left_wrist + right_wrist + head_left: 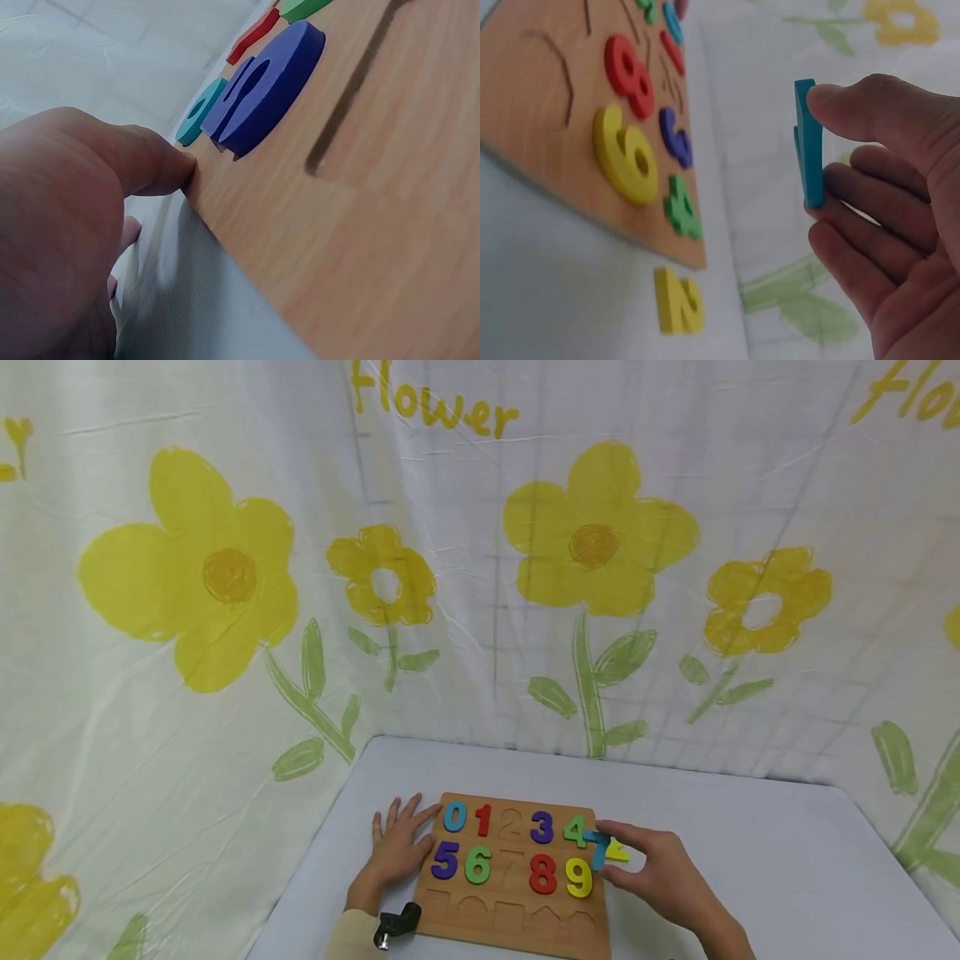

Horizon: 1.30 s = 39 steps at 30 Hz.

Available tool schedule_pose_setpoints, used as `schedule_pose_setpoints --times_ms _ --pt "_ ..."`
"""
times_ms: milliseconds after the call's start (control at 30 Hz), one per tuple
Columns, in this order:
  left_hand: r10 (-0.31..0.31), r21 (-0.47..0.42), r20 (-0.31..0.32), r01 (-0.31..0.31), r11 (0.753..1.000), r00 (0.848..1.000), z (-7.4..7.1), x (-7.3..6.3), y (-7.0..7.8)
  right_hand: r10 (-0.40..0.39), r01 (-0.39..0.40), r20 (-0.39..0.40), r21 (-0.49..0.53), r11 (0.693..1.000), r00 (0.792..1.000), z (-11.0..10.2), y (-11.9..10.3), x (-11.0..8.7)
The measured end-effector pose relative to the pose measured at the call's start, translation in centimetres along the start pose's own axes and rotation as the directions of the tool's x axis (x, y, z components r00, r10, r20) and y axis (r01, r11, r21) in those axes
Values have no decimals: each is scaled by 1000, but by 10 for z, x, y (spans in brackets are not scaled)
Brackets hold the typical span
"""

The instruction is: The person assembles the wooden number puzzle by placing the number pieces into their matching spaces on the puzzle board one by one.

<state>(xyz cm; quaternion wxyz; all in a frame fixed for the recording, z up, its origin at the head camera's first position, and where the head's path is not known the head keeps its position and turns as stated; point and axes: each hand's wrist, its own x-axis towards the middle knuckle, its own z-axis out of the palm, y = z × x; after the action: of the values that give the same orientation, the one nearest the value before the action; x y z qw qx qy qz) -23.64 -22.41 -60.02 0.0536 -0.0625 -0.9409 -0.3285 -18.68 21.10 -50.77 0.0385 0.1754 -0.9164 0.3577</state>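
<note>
My right hand (667, 877) pinches a blue number 7 piece (808, 150) between thumb and fingertips, held up beside the right edge of a wooden number puzzle board (480, 899). From the head view, the 7 overlaps the board's edge near the green 4 (574, 831). A yellow number 2 piece (679, 301) lies on the table just off that edge, partly covered by the 7 in the head view. With fingers spread, my left hand (401, 843) rests at the board's left edge; its thumb (161, 161) touches the rim near the purple 5 (270, 86).
Several coloured numbers, such as the red 8 (543, 874) and yellow 9 (579, 877), sit in the board. Recesses for 2 and 7 and a bottom row of shape recesses are bare. The white table (750, 860) meets a flower-printed curtain (450, 710) behind.
</note>
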Motion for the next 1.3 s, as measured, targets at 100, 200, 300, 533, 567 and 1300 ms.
schedule_pose_setpoints --times_ms 100,200,300,533,567,1300 --pt "0 -8 8 0 1000 1000 -1 0 1 -31 31 9 22 999 999 11 -9 2" --pt "-17 -1 31 17 1000 999 -4 1 3 -50 49 10 42 998 999 22 -18 5" --pt "-30 11 50 30 999 998 -6 1 5 -52 51 12 66 997 999 32 -26 8" --pt "-33 20 50 32 999 998 -7 0 7 -91 90 9 112 990 996 54 -40 17" --pt "-36 20 52 35 999 998 -7 1 7 -107 105 7 110 988 994 57 -42 19" --pt "-12 -26 12 13 1000 1000 -1 1 1 -87 82 174 39 996 981 123 -38 39"
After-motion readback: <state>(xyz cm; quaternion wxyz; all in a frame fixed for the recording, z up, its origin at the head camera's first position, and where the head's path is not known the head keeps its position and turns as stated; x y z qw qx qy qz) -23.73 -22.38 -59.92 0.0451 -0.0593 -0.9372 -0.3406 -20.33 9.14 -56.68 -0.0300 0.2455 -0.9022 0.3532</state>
